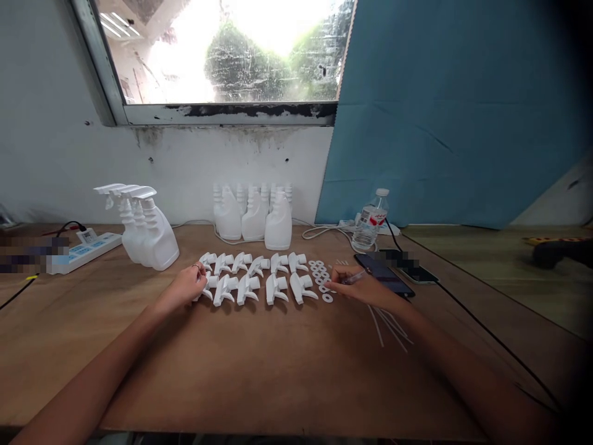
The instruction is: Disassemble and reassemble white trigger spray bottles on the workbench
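White trigger spray heads (277, 289) lie in two rows on the wooden table. At the left end of the rows is my left hand (189, 283), its fingers curled against the end spray head (211, 283) of the near row. To the right of the rows lies a cluster of white ring washers (319, 272), with one washer (327, 298) at its near end. Over the right edge of this cluster is my right hand (359, 287), its fingers closed around a slim, see-through, stick-like object (356, 277); its exact kind is unclear. The fingertips are close to the washers.
White bottles without heads (278, 225) stand by the wall; bottles with heads (160, 238) stand left. A power strip (88, 250) is far left. A water bottle (369, 222), dark phones (386, 276), thin white tubes (391, 327) and a black cable (482, 324) are right.
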{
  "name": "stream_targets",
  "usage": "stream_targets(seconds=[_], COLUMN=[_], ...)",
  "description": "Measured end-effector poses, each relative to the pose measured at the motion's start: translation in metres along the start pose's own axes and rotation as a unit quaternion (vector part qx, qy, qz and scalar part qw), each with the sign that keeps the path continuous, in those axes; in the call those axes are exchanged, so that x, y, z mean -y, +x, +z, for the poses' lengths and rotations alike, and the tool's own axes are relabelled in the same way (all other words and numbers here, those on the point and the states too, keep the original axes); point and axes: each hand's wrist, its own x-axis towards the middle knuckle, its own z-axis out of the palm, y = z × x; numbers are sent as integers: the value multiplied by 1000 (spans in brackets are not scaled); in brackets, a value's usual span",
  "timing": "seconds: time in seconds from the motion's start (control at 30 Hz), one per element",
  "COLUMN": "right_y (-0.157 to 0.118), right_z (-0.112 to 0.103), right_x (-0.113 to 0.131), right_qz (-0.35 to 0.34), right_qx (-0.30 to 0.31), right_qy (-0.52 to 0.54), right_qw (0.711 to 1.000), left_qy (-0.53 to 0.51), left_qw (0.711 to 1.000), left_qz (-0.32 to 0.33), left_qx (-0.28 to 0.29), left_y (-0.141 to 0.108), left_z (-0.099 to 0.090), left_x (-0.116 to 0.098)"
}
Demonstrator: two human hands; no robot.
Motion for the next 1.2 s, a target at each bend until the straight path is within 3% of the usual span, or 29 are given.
stream_targets(seconds=[0.3, 0.57, 1.2], right_y=[0, -2, -3], right_z=[0, 0, -2], right_x=[-1, 4, 5], right_qz=[-4, -9, -13], right_qx=[-3, 3, -12], right_qy=[-11, -7, -19], right_qw=[1000, 1000, 1000], left_qy=[-26, 56, 64], left_qw=[999, 991, 993], left_qz=[8, 98, 28], left_qx=[34, -79, -96], left_y=[-5, 0, 13], left_z=[-2, -10, -15], left_x=[-4, -2, 22])
